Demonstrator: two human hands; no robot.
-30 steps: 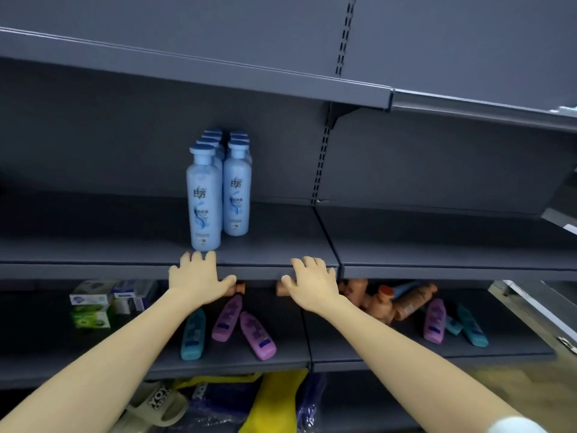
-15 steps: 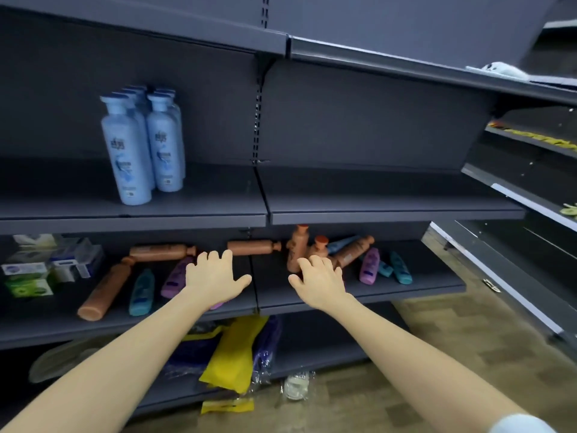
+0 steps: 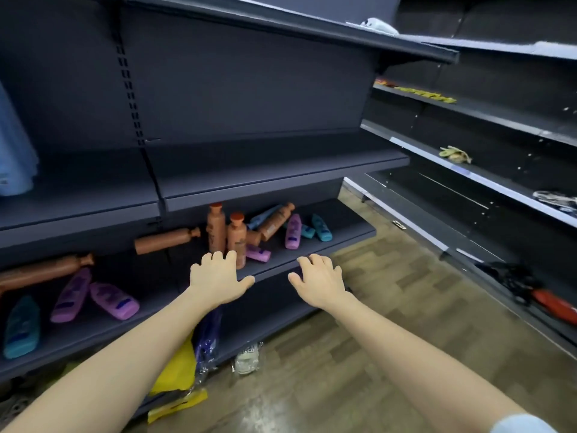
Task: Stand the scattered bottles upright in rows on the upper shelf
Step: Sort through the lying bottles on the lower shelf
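Dark upper shelf point(image 3: 281, 170): blue bottles point(image 3: 15, 151) far left only. Lower shelf point(image 3: 343, 226): scattered bottles point(image 3: 165, 240), mostly lying. Our left hand point(image 3: 215, 276), right hand point(image 3: 318, 281): fingers point(image 3: 232, 256) spread, empty.

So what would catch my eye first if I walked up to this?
The left hand and right hand, both open and holding nothing, reach toward the lower shelf. On it, purple bottles lie scattered, while two brown bottles stand upright in the middle. Pale blue bottles show at the far left of the upper shelf.
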